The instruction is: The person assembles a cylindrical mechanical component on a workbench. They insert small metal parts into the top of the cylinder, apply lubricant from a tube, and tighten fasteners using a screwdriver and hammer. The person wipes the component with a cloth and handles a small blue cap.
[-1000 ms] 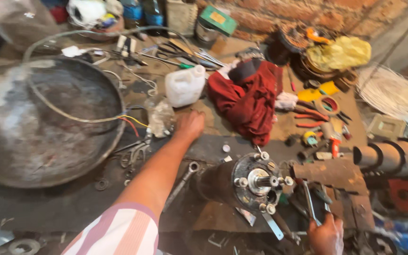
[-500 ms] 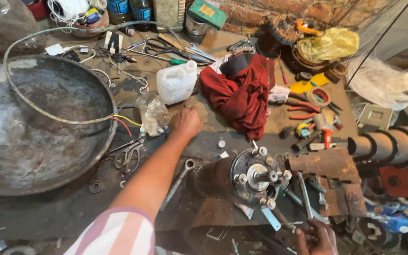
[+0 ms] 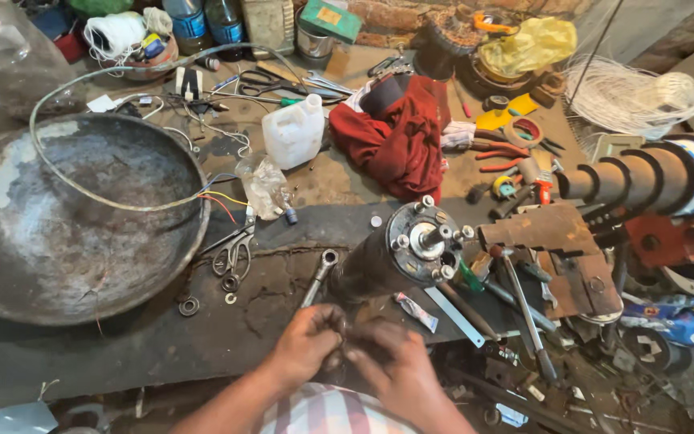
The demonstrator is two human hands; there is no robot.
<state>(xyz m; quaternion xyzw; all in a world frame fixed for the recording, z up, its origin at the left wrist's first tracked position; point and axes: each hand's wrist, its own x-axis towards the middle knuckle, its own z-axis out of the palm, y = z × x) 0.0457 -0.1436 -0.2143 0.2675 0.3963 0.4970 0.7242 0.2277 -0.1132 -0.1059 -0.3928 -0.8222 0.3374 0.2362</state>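
Observation:
My left hand [image 3: 305,347] and my right hand [image 3: 399,366] meet at the bottom centre, fingers curled together around a small dark part that is mostly hidden. Just beyond them lies a dark cylindrical motor housing [image 3: 395,257], its round end face with studs and a shaft turned towards the right. A ring spanner [image 3: 319,277] lies on the bench next to the housing's left side, close to my left hand. A striped sleeve shows at the bottom edge.
A large dented metal pan [image 3: 82,217] with a wire hoop fills the left. Scissors [image 3: 234,251], washers [image 3: 189,305], a clear plastic bag [image 3: 265,185], a white jug [image 3: 293,133] and a red cloth [image 3: 399,137] lie behind. A rusty bracket [image 3: 552,233] and loose tools crowd the right.
My left hand has pulled back from the spot beside the plastic bag to the near edge. My right hand came in from the lower right, and both now meet in front of the housing.

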